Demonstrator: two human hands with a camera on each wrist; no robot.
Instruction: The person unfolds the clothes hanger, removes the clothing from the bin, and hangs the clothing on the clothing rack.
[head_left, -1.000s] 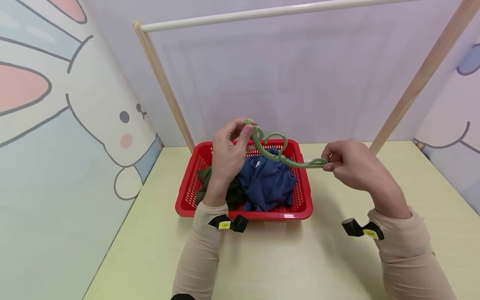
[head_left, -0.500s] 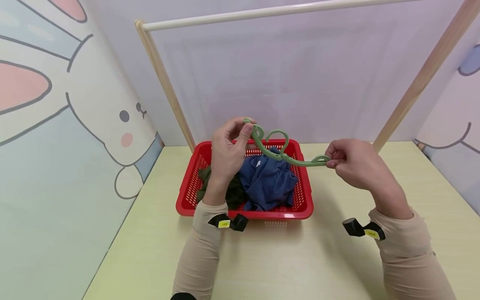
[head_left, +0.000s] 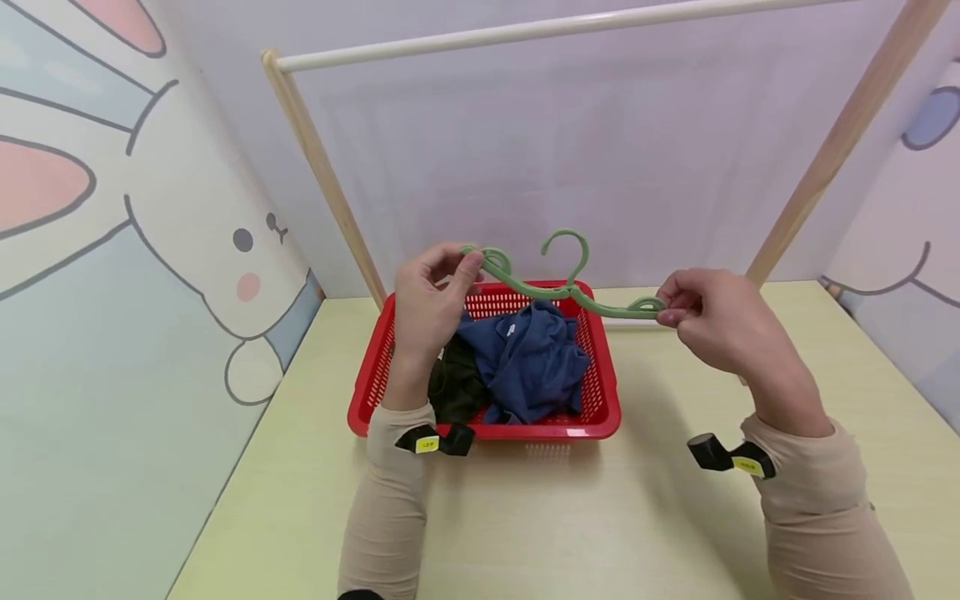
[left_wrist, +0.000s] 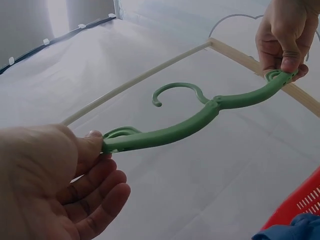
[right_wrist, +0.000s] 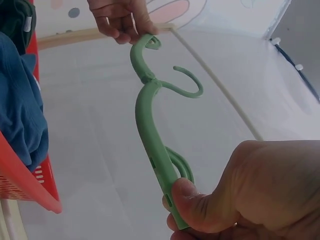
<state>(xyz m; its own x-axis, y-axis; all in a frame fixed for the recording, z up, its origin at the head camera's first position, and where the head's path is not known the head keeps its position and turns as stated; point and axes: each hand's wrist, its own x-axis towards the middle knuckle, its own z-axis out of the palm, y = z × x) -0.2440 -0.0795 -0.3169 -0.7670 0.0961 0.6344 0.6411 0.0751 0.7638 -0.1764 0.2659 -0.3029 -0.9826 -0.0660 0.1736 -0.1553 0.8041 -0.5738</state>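
We pinch each end of the green hanger [head_left: 558,287], left hand [head_left: 423,296] and right hand [head_left: 712,321], hook up, probably to keep it level above the red basket [head_left: 600,408].

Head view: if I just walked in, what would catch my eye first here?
Probably the green hanger, stretched between the left hand and right hand, each pinching one end above the red basket. Next, the blue garment heaped in that basket, and the wooden rail across the top.
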